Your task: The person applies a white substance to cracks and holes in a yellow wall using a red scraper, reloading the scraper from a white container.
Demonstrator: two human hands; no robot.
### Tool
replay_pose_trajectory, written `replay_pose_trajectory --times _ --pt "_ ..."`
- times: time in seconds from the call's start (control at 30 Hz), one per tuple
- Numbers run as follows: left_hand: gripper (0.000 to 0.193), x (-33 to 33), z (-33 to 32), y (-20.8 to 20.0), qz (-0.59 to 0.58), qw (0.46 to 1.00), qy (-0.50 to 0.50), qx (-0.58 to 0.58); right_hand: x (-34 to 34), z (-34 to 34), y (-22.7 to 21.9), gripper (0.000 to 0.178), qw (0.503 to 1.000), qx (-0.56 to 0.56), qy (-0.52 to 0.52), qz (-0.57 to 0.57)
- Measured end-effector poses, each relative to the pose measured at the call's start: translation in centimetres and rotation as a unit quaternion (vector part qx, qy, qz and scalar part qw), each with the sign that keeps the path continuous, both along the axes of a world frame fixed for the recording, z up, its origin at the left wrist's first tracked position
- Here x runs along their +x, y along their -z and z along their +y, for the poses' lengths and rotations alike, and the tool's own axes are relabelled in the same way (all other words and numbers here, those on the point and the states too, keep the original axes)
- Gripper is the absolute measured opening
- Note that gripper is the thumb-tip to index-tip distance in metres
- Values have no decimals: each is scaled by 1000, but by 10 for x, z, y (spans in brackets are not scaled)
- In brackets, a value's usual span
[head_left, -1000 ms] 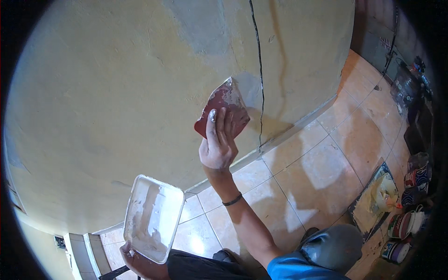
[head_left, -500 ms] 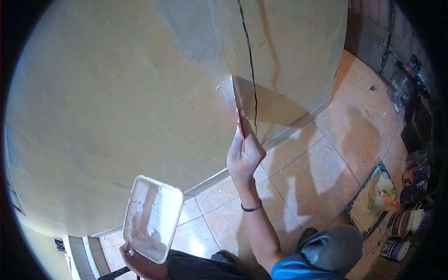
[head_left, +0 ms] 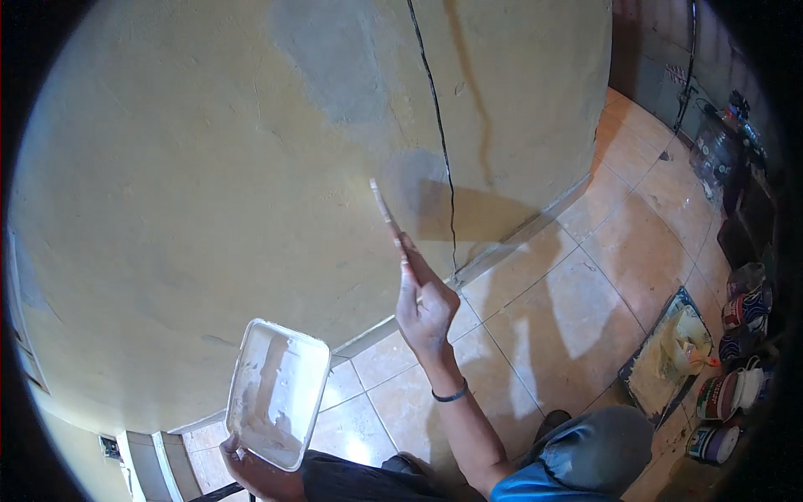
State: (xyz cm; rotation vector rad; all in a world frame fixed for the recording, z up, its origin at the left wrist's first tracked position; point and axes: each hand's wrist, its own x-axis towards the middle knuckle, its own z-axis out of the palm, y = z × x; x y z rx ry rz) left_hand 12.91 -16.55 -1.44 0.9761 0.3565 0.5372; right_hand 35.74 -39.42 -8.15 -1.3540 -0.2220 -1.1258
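Note:
My right hand (head_left: pixel 429 311) is closed round a putty knife (head_left: pixel 385 205), seen nearly edge-on, with pale paste on its blade. The blade points up toward the yellowish wall (head_left: pixel 209 167); whether it touches cannot be told. Just right of the blade, a smooth grey patch of filler (head_left: pixel 408 171) lies on the wall, partly under a shadow. At the lower left, my left hand (head_left: pixel 251 473) grips the bottom corner of a white rectangular tub (head_left: pixel 320 376), tilted so its inside shows. Whitish paste is smeared over the tub's bottom and walls.
A black cable (head_left: pixel 437 109) hangs down the wall, right of the blade. Another large grey patch (head_left: pixel 330 67) sits higher up. On the tiled floor (head_left: pixel 552 309) at right are a paste-covered tray (head_left: pixel 661 376) and several paint cans (head_left: pixel 713 443). My bent knee (head_left: pixel 598 452) is lower right.
My right hand has drawn the putty knife left and down from the filler patch, which now shows wider and smoother. The left hand and tub have barely moved.

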Motion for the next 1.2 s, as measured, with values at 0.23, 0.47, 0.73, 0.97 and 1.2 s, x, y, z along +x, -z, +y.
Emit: replay_pose_trajectory --times 0.23,0.47,0.73,0.97,1.2 --pt "84 3 8 -1 -32 998 53 -26 3 -12 3 26 989 111 20 93" --pt "87 15 -42 -30 17 999 -37 -13 -6 1 48 27 970 164 19 180" --pt "87 6 -16 -20 14 1000 7 11 14 3 42 31 975 82 105 178" --pt "89 6 -8 -15 -55 994 90 -27 31 12 24 35 980 41 162 111" --pt "88 -1 -4 -13 55 997 -33 31 51 18 14 40 976 10 163 145"
